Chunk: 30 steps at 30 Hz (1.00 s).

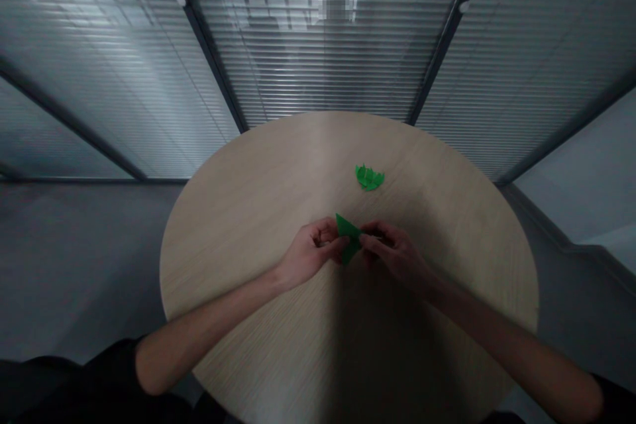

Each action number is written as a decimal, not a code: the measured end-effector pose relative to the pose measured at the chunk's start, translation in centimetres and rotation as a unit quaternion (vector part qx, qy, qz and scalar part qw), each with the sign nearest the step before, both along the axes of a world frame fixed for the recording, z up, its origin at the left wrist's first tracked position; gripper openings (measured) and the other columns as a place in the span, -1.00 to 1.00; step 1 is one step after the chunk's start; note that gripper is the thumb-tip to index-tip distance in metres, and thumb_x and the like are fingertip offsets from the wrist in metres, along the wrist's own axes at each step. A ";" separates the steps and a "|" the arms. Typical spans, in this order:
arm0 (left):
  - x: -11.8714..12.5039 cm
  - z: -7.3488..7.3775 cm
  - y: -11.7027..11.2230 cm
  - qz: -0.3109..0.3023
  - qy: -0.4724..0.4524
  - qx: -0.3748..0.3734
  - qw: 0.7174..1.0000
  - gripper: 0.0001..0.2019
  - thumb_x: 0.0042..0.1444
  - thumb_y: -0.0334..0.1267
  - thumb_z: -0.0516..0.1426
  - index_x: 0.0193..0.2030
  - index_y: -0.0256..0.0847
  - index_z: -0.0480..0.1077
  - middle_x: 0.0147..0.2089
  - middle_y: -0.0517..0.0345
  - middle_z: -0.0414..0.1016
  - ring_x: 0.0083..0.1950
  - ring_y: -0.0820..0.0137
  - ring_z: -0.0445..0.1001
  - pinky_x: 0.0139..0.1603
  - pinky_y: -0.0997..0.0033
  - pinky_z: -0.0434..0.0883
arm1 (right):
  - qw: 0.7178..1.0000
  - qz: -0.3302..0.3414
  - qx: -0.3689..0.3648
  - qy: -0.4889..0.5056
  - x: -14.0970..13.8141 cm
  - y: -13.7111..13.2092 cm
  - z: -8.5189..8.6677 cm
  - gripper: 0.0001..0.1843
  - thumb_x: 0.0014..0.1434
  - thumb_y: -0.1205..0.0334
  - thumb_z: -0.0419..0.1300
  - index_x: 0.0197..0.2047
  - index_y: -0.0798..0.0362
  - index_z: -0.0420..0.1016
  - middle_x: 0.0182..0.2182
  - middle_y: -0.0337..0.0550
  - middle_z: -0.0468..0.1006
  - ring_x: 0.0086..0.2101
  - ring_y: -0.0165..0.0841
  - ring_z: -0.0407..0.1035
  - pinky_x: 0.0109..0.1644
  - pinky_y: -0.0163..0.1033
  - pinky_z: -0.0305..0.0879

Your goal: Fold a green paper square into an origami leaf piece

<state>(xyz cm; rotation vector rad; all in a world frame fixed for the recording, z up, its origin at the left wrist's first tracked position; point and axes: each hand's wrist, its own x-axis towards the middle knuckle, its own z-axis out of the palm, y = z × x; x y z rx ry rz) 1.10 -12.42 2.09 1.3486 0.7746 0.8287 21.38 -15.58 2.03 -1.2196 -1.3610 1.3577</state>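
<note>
A small green paper triangle [348, 235], folded flat with one sharp corner pointing up and away, is held just above the middle of a round table, pinched between both hands. The left hand [311, 253] has its fingers curled in, with thumb and fingertips closed on the triangle's left edge. The right hand [395, 253] mirrors it, with thumb and forefinger closed on the right edge and the other fingers tucked under. The work in hand looks like folding a crease into thin paper. Done well, that likely means keeping the edges lined up before pressing, holding one side steady while the other hand runs firmly along the fold, and gripping lightly so the thin sheet does not buckle or tear. The paper appears smooth, matte and crisp, with straight edges and a bright, even colour. Farther from the person and a little to the right, well apart from the hands, lies a small cluster of folded green pieces [370, 177], with several pointed tips fanned together like leaves. The table [278, 344] is pale wood or wood laminate with a fine straight grain and a smooth, thin rim. Bare forearms reach in from dark sleeves [74, 384] at the bottom corners. Beyond the table stand glass wall panels in dark metal frames, covered by horizontal slatted blinds [308, 59] in dull grey.
</note>
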 end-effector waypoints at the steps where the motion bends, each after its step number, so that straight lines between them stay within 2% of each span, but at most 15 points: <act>1: 0.1 0.0 0.0 -0.005 -0.005 0.001 1.000 -0.70 0.18 -0.08 0.33 -0.23 -0.29 0.44 -0.46 0.25 0.44 -0.47 0.52 0.43 -0.45 0.56 0.47 | 1.000 -0.005 0.001 0.007 0.0 0.0 -0.1 -0.68 0.21 -0.03 0.33 -0.20 0.07 0.51 -0.52 -0.29 0.52 -0.54 -0.42 0.44 -0.42 -0.30 0.38; 6: 0.1 -0.1 -0.2 -0.023 -0.039 -0.015 0.999 -0.68 0.21 -0.04 0.31 -0.17 -0.26 0.41 -0.38 0.20 0.49 -0.44 0.48 0.46 -0.48 0.52 0.51 | 0.998 -0.016 0.003 0.059 -0.2 0.1 -0.2 -0.67 0.15 -0.02 0.38 -0.21 0.05 0.50 -0.47 -0.27 0.56 -0.54 -0.43 0.47 -0.44 -0.30 0.45; 11: -0.4 0.0 -0.1 -0.024 -0.027 -0.011 0.999 -0.65 0.26 -0.06 0.25 -0.02 -0.33 0.50 -0.28 0.04 0.59 -0.38 0.42 0.55 -0.38 0.42 0.60 | 0.997 -0.008 -0.007 0.081 0.0 0.1 0.2 -0.70 0.17 0.01 0.39 -0.17 0.04 0.57 -0.40 -0.24 0.61 -0.50 -0.41 0.52 -0.36 -0.25 0.53; 15: -0.6 0.2 -0.1 -0.011 -0.034 -0.009 0.999 -0.67 0.25 -0.09 0.22 -0.07 -0.36 0.56 -0.20 -0.03 0.61 -0.32 0.40 0.57 -0.35 0.42 0.61 | 0.997 -0.010 -0.004 0.074 0.1 0.1 -0.1 -0.69 0.18 0.01 0.39 -0.13 0.07 0.62 -0.39 -0.18 0.65 -0.48 -0.38 0.54 -0.34 -0.22 0.56; 19: -0.3 0.7 -0.3 0.006 -0.014 -0.016 1.000 -0.63 0.24 -0.01 0.24 -0.20 -0.37 0.57 -0.31 0.04 0.57 -0.37 0.42 0.53 -0.37 0.46 0.56 | 0.998 -0.030 0.012 0.046 0.0 0.1 -0.5 -0.70 0.18 0.02 0.40 -0.15 0.07 0.63 -0.48 -0.21 0.63 -0.50 -0.36 0.56 -0.36 -0.25 0.54; 23: 0.0 0.6 -0.3 0.020 0.009 -0.016 1.000 -0.66 0.13 -0.06 0.36 -0.19 -0.35 0.54 -0.48 0.19 0.49 -0.48 0.50 0.45 -0.44 0.53 0.48 | 0.998 -0.035 0.011 0.045 -0.1 0.0 -0.3 -0.71 0.17 0.03 0.40 -0.16 0.07 0.62 -0.48 -0.21 0.63 -0.51 -0.37 0.56 -0.36 -0.25 0.53; 28: 0.0 0.0 -0.1 0.004 -0.025 -0.023 0.999 -0.64 0.15 -0.07 0.36 -0.11 -0.33 0.48 -0.37 0.14 0.56 -0.42 0.48 0.50 -0.42 0.51 0.51 | 0.995 -0.021 -0.020 0.098 0.0 0.1 0.1 -0.66 0.23 -0.05 0.33 -0.13 0.06 0.61 -0.34 -0.16 0.67 -0.49 -0.38 0.56 -0.35 -0.22 0.56; 30: 0.0 -0.1 -0.1 0.003 -0.033 -0.028 0.999 -0.61 0.15 -0.06 0.36 -0.08 -0.32 0.44 -0.33 0.14 0.56 -0.40 0.46 0.51 -0.44 0.51 0.52 | 0.995 -0.006 -0.029 0.099 0.0 0.1 0.1 -0.61 0.25 -0.12 0.29 -0.17 0.07 0.60 -0.34 -0.15 0.66 -0.51 -0.39 0.54 -0.38 -0.23 0.55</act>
